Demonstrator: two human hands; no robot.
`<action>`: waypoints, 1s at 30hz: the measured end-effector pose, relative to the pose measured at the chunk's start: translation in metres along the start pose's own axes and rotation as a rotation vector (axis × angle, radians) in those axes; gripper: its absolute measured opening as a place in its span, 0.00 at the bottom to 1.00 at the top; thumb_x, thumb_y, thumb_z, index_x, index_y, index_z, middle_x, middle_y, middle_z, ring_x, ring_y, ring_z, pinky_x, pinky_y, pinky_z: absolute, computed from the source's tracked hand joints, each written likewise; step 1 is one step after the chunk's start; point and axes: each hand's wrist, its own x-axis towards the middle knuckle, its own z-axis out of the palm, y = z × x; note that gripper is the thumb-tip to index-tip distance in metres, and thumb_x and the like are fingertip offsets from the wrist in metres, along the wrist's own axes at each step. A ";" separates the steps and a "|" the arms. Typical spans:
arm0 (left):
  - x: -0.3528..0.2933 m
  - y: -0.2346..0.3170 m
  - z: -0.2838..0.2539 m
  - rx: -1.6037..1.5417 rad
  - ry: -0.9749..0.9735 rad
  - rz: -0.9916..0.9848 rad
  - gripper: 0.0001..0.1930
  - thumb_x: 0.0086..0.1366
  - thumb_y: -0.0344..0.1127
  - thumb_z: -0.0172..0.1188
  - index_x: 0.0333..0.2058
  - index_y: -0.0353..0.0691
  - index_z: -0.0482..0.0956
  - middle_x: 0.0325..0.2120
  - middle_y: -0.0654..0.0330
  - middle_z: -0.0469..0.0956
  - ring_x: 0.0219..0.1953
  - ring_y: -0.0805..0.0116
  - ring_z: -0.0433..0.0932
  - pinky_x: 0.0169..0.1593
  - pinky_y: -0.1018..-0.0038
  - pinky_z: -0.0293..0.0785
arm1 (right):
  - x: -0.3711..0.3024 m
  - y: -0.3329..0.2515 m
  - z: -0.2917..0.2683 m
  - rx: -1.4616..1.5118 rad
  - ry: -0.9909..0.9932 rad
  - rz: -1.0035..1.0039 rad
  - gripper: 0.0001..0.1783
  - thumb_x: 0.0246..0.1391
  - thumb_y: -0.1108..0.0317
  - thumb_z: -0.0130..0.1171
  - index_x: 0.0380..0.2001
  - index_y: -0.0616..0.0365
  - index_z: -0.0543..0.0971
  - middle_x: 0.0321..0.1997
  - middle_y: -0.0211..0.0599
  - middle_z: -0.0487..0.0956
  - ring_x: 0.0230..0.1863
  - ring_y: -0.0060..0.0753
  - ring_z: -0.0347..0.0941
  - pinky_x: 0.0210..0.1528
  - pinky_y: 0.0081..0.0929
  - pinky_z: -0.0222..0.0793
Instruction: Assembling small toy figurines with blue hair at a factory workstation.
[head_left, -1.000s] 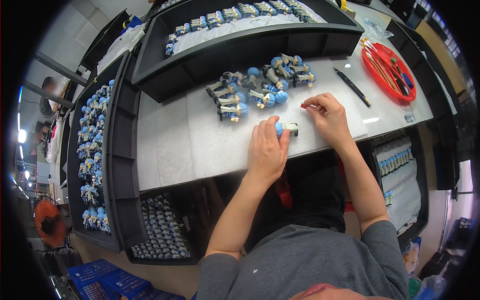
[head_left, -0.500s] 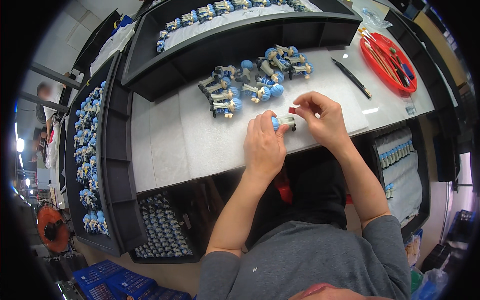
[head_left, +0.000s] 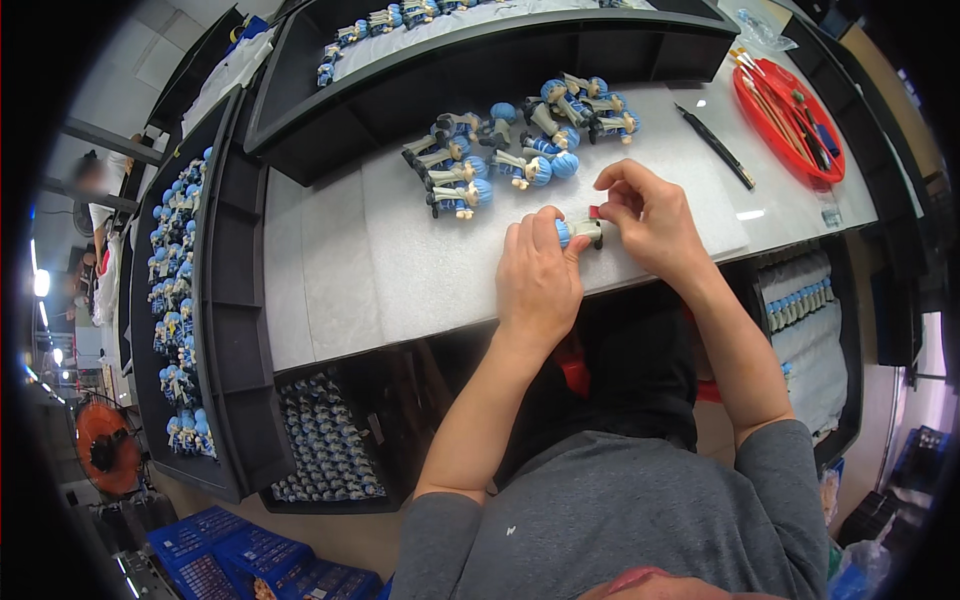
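My left hand (head_left: pixel 541 272) is closed round a small toy figurine (head_left: pixel 584 231) with blue hair, a pale body and dark feet. Its feet point right, toward my other hand, and part of it is hidden by my fingers. Between the thumb and fingers of my right hand (head_left: pixel 656 225) is a small flat red piece (head_left: pixel 594 212), its material unclear. That piece sits right at the figurine's legs and seems to touch them. Beyond my hands, a loose group of similar blue-haired figurines (head_left: pixel 463 193) lies on the white table sheet (head_left: pixel 400 290).
A black tray (head_left: pixel 480 65) with figurines stands along the back; another black tray (head_left: pixel 232 300) is at the left. At the right lie a black pen-like tool (head_left: pixel 715 146) and a red dish (head_left: pixel 838 172) of brushes. Lower trays (head_left: pixel 805 340) hold more figurines. A person works far left.
The red piece in my right hand has come closer to the figurine's legs. My left hand keeps its hold on the figurine. The whole view has shifted slightly.
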 end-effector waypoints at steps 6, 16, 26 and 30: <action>-0.001 0.001 -0.001 -0.019 -0.003 0.007 0.15 0.61 0.39 0.54 0.41 0.36 0.65 0.29 0.52 0.71 0.33 0.53 0.69 0.36 0.62 0.66 | -0.001 0.000 0.003 0.041 -0.034 -0.035 0.11 0.41 0.86 0.54 0.31 0.64 0.70 0.18 0.37 0.71 0.21 0.26 0.69 0.27 0.23 0.67; 0.000 0.000 -0.001 -0.006 -0.007 -0.009 0.15 0.60 0.39 0.55 0.41 0.36 0.65 0.29 0.53 0.71 0.34 0.54 0.69 0.36 0.62 0.66 | 0.004 0.007 -0.002 -0.011 -0.018 -0.017 0.10 0.42 0.83 0.56 0.30 0.64 0.69 0.18 0.36 0.70 0.21 0.24 0.67 0.27 0.22 0.66; 0.000 0.000 0.001 -0.001 -0.001 -0.010 0.16 0.60 0.40 0.55 0.40 0.36 0.65 0.30 0.53 0.71 0.34 0.54 0.69 0.36 0.62 0.66 | 0.006 0.006 -0.004 0.138 -0.097 0.062 0.10 0.42 0.82 0.57 0.28 0.63 0.68 0.20 0.32 0.71 0.23 0.21 0.66 0.30 0.20 0.65; 0.001 0.000 -0.001 -0.001 -0.001 0.000 0.16 0.60 0.40 0.54 0.40 0.36 0.65 0.30 0.53 0.71 0.34 0.54 0.69 0.36 0.62 0.66 | 0.008 0.010 -0.002 0.133 -0.134 0.075 0.10 0.42 0.82 0.58 0.28 0.63 0.68 0.20 0.31 0.70 0.25 0.19 0.67 0.30 0.19 0.66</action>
